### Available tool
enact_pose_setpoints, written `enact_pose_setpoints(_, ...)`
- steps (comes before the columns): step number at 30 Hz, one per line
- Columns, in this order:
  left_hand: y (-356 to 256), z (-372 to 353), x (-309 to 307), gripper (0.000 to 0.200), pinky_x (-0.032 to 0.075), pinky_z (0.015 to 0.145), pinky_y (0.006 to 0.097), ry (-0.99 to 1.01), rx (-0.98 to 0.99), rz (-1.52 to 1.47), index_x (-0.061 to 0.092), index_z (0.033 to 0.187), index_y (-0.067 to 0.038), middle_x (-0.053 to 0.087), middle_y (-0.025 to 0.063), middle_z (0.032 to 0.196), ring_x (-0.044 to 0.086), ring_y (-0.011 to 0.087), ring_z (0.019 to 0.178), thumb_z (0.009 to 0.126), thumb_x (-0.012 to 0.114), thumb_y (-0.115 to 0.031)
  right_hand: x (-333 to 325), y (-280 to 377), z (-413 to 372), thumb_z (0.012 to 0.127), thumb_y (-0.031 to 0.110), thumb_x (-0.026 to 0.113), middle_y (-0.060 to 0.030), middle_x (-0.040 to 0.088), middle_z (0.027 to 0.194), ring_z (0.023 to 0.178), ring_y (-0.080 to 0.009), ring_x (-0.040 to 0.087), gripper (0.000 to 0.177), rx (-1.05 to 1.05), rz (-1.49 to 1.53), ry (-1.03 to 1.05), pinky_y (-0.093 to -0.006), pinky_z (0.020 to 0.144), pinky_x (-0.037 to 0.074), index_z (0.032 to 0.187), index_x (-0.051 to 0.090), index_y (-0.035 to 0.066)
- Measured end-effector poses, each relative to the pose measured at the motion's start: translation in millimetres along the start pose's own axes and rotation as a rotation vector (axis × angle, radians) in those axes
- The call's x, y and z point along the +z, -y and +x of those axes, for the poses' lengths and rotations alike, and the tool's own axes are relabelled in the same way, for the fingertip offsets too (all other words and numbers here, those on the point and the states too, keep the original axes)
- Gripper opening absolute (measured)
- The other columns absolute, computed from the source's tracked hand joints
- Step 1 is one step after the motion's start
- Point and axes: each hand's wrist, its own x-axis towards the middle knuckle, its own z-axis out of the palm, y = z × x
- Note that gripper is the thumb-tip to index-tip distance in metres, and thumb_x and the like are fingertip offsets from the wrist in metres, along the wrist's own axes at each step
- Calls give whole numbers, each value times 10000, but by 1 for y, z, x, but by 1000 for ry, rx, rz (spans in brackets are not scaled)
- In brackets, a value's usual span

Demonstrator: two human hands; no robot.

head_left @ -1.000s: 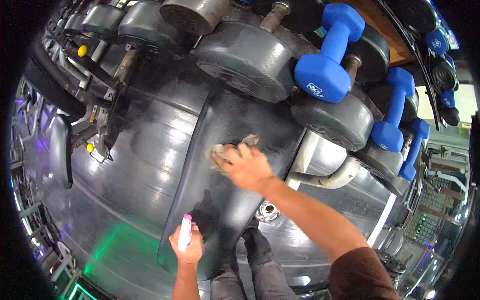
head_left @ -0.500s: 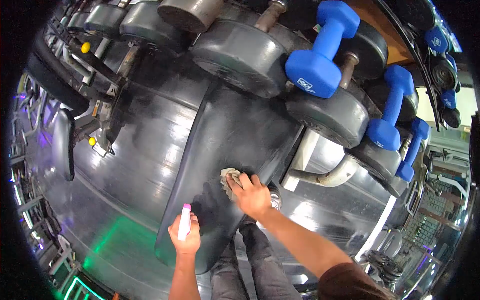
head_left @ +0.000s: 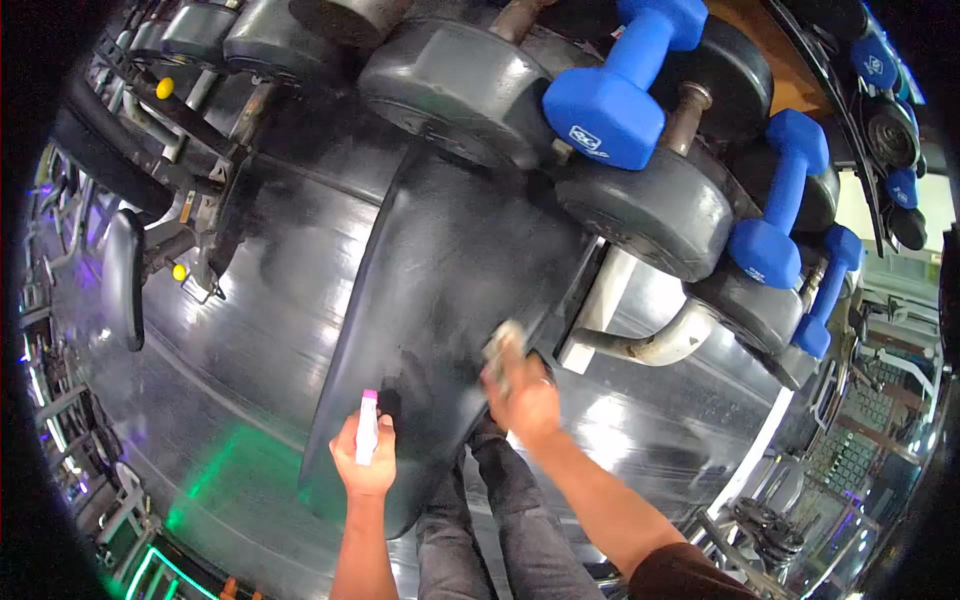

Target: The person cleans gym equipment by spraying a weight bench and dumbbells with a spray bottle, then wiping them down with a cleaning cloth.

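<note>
A black padded bench stretches away in front of my legs. My left hand is wrapped round a spray bottle over the bench's near left part; its white top and pink tip show, while the rest is hidden below. My right hand, slightly blurred, presses a crumpled beige cloth at the right edge of the bench pad.
Large black dumbbells sit on a rack beyond the bench, with blue dumbbells lying on top of them. A pale metal rack leg stands to the right. Another padded machine is at the left.
My right hand has swept the cloth to the right across the bench, from its middle to its edge. My left hand with the spray bottle has shifted slightly up and left.
</note>
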Motion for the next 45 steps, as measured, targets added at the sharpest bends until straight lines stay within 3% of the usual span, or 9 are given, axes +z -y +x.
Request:
enact_pose_setpoints(5,24,0,0,99,494,585,276,-51,9,-76,680,910,18,640,45,648,585,100,587,850,707,-57,-27,-42,15,859,332,683,-212,637,1088,743,-386,697,592,-368,-6,54,-486,642,600,1423,530,235)
enact_pose_setpoints(11,15,-1,-3,97,495,572,274,-11,-34,-53,690,911,9,635,43,641,586,104,568,840,695,-56,-33,5,140,933,353,605,-212,627,1056,784,-382,706,491,159,-178,-305,-481,662,595,1385,547,172)
enact_pose_setpoints(20,-4,-2,-5,139,555,624,338,62,152,113,696,905,-9,695,122,722,702,237,635,790,729,-81,1,37,-61,779,287,759,-124,604,1044,881,-328,685,650,-269,149,687,-455,742,604,1397,556,284)
enact_pose_setpoints(22,1,-6,-2,152,567,645,364,91,214,120,698,903,-15,711,126,757,713,274,677,763,725,-68,14,-16,-70,840,290,674,-119,655,1141,934,-308,706,457,-338,343,432,-412,795,608,1296,646,316)
enact_pose_setpoints(26,-8,-6,-1,167,550,684,408,167,374,155,685,883,-43,707,113,778,689,324,698,730,735,-86,-46,-65,-34,845,93,728,-140,718,1001,857,-259,693,302,267,626,218,-349,732,553,1145,720,53)
enact_pose_setpoints(30,-8,-7,-3,175,530,645,416,102,415,127,662,900,-37,692,127,776,661,349,659,751,735,-92,-69,-93,26,835,107,728,-211,683,1016,930,-366,669,337,-60,416,-111,-389,807,542,1159,688,24)
enact_pose_setpoints(38,-5,-13,-4,198,506,569,351,0,398,41,643,940,-42,653,112,711,617,270,566,774,747,-75,-37,41,144,828,283,738,-117,534,1242,1122,-337,616,636,-70,6,-127,-449,925,545,1427,525,298)
enact_pose_setpoints(40,-10,-16,-7,235,513,584,330,-2,232,30,627,976,-41,660,91,698,652,243,596,760,719,-51,-21,78,144,894,357,646,-92,567,1209,1031,-351,668,575,106,-136,0,-479,862,572,1444,497,282)
enact_pose_setpoints(45,31,-27,-18,326,469,507,289,-119,100,-221,564,1089,-32,593,23,663,560,128,510,790,695,-24,51,129,-7,887,224,539,-127,611,1032,832,-314,674,510,-394,-199,210,-470,619,582,1390,569,146)
